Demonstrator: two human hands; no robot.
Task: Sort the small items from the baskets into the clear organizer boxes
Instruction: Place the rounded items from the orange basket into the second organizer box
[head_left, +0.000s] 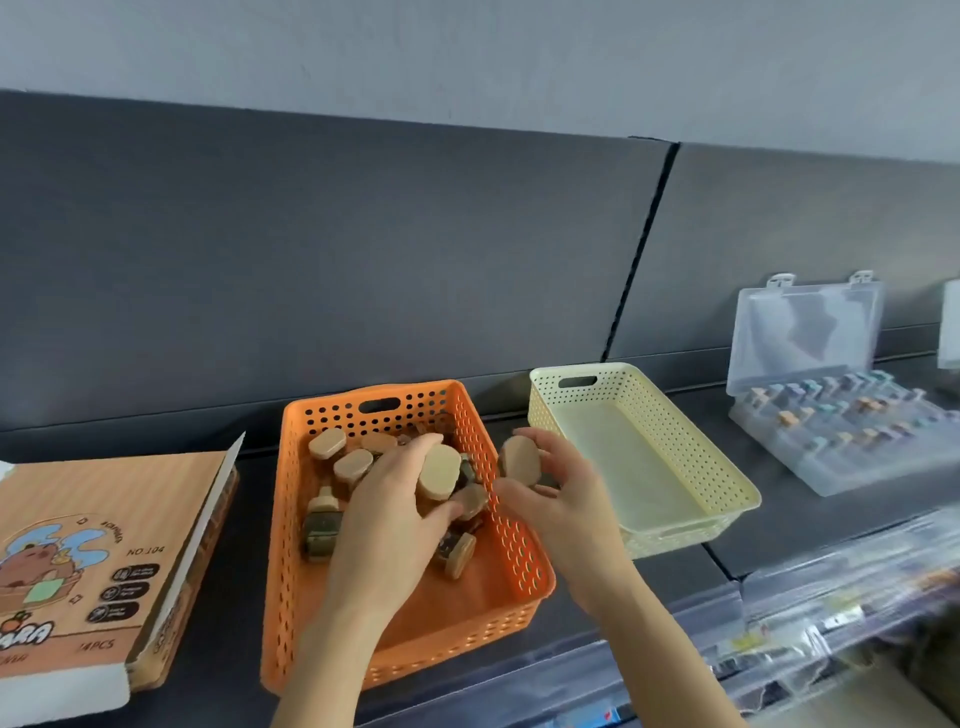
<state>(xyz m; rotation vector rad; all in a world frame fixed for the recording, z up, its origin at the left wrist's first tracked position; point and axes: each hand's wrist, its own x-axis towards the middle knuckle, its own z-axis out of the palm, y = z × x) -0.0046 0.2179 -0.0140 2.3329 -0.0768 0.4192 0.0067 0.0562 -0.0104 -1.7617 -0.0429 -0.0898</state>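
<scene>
Inside the orange basket (311, 519), the left hand (384, 525) grips one wooden-topped stamp (439, 472); just beyond its right rim, the right hand (550, 499) pinches another stamp (519, 460).

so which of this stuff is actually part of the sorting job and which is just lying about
Part of the job:
- orange perforated plastic basket of small wooden-topped pieces
- cream perforated plastic basket
- clear plastic organizer box
- left hand, right hand, each holding a piece

Lying about:
- orange cartoon-printed cardboard box
</scene>
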